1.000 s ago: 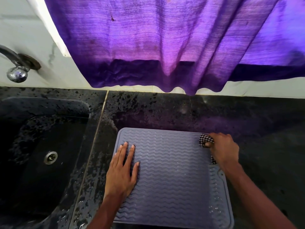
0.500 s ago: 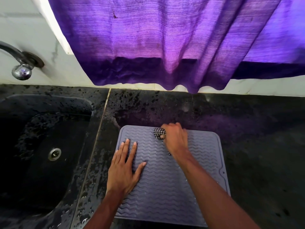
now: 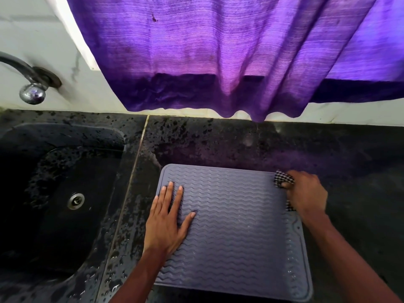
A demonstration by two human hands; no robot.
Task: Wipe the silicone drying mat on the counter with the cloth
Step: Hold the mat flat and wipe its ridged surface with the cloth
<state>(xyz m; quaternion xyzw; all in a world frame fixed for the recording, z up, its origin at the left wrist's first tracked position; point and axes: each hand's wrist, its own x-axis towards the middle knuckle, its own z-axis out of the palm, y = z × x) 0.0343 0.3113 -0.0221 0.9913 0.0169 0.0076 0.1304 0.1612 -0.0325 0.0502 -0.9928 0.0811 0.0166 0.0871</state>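
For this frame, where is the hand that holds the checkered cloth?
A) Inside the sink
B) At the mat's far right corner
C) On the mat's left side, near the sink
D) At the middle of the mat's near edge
B: the right hand grips the checkered cloth at the far right corner of the silicone drying mat, while the left hand lies flat on the mat's left side.

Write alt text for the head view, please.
A right hand grips a checked cloth at the far right corner of a grey wavy-ribbed mat on a black counter, while the left hand lies flat on the mat's left side. A sink is to the left; a purple curtain hangs above.
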